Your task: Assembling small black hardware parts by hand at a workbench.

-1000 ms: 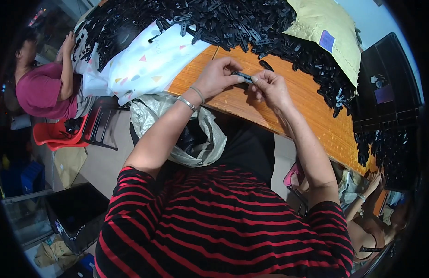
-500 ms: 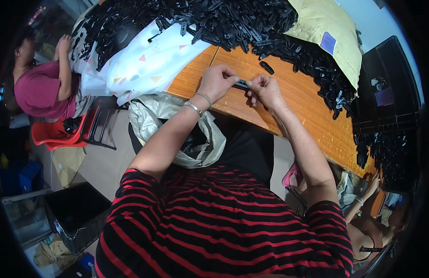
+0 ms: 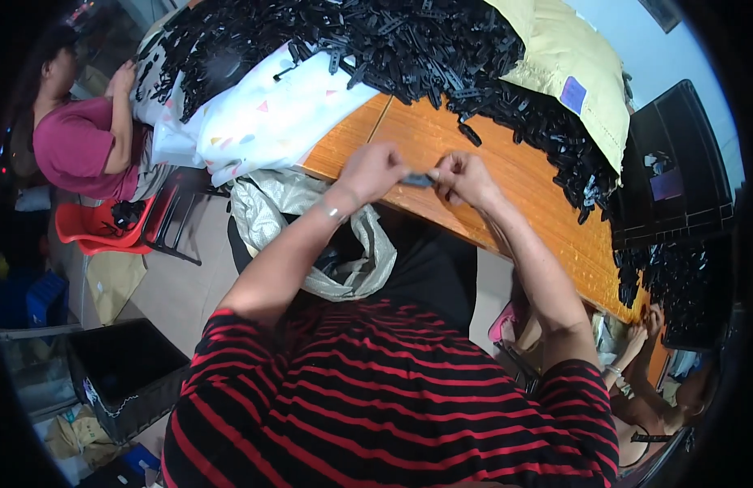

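Between my two hands, just above the table's near edge, is a small narrow black plastic part (image 3: 417,180). My left hand (image 3: 374,173) pinches its left end between thumb and fingers. At the other end, the thumb and fingertips of my right hand (image 3: 464,180) close on it. Motion blurs the part and the left fingers, so its details are hard to make out. A single black piece (image 3: 469,133) lies on the wood just beyond my right hand, at the edge of a large heap of similar black plastic parts (image 3: 409,49).
A white patterned plastic sheet (image 3: 258,114) covers the table's left side. An open woven sack (image 3: 368,272) hangs below the near edge. A big paper sack (image 3: 572,65) and a black crate (image 3: 673,163) stand at right. People sit at left (image 3: 84,146) and lower right (image 3: 637,398).
The view has shifted slightly. Both hands still hold the black part, which now looks tilted and blurred. The left hand has turned a little.
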Tool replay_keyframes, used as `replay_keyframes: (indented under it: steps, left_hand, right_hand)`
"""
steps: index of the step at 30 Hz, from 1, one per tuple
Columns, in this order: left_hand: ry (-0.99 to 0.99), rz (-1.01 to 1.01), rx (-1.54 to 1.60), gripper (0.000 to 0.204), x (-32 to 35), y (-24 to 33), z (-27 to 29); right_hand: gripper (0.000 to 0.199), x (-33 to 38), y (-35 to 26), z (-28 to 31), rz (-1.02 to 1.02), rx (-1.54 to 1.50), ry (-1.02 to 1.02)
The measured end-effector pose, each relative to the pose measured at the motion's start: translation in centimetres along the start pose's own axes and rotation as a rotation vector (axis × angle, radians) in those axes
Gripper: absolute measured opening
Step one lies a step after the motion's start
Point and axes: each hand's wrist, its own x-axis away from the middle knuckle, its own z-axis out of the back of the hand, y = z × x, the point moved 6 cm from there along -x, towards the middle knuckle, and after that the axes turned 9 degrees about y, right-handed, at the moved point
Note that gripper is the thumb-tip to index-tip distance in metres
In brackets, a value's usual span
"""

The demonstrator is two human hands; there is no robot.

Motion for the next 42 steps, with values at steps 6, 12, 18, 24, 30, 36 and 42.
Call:
replay_keyframes:
  steps: [6, 12, 18, 24, 30, 36, 42]
  left_hand:
    - [-0.020, 0.020, 0.002, 0.013, 4.0, -2.7, 7.1]
    - [0.410, -0.382, -0.258, 0.036, -4.3, 0.7, 6.1]
    - [0.398, -0.397, -0.367, 0.062, -10.8, 0.6, 1.8]
    - [0.338, -0.360, -0.392, 0.053, -9.7, 2.2, -0.5]
    - [0.302, -0.444, -0.342, 0.050, -6.4, 3.1, -1.5]
    - [0.233, -0.436, 0.021, 0.064, -3.1, 3.8, -0.8]
    - [0.281, -0.459, 0.022, 0.059, -1.9, 2.7, 1.1]
  right_hand:
    - [0.022, 0.4, -0.4, 3.9, 0.067, 0.213, 0.230]
    - [0.023, -1.2, -2.8, 5.6, 0.440, 0.714, 0.677]
    - [0.016, -1.7, -2.3, 4.7, 0.427, 0.735, 0.650]
    - [0.011, -0.1, -2.2, 4.1, 0.564, 0.622, 0.587]
    - [0.012, 1.9, -2.8, 2.5, 0.618, 0.603, 0.516]
    - [0.016, 3.0, -2.9, 2.0, 0.574, 0.614, 0.463]
    - [0.023, 3.6, -3.5, 1.0, 0.596, 0.502, 0.410]
